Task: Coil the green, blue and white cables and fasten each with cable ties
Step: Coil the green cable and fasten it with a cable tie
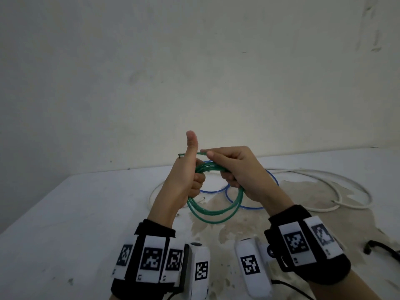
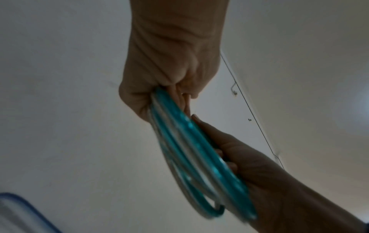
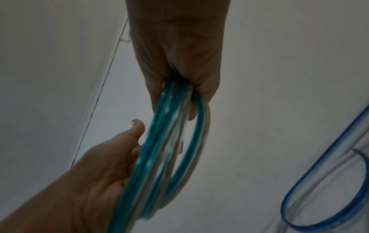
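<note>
I hold the green cable [image 1: 214,211] as a coil of several loops above the table, between both hands. My left hand [image 1: 190,178] grips the coil's left side, fingers curled round it and thumb pointing up; a short cable end [image 1: 180,155] sticks out beside the thumb. My right hand [image 1: 229,167] grips the coil's right side and pinches a strand at the top. In the left wrist view the left hand [image 2: 169,71] clasps the green cable [image 2: 189,141]. In the right wrist view the right hand [image 3: 175,59] does the same [image 3: 169,141]. The blue cable [image 1: 249,206] and white cable [image 1: 337,180] lie on the table behind.
The white table [image 1: 65,213] has a brownish stain under the hands and meets a bare wall at the back. A black cord [image 1: 381,247] lies near the right front edge. Blue cable loops show in the left wrist view [image 2: 24,205] and right wrist view [image 3: 319,173].
</note>
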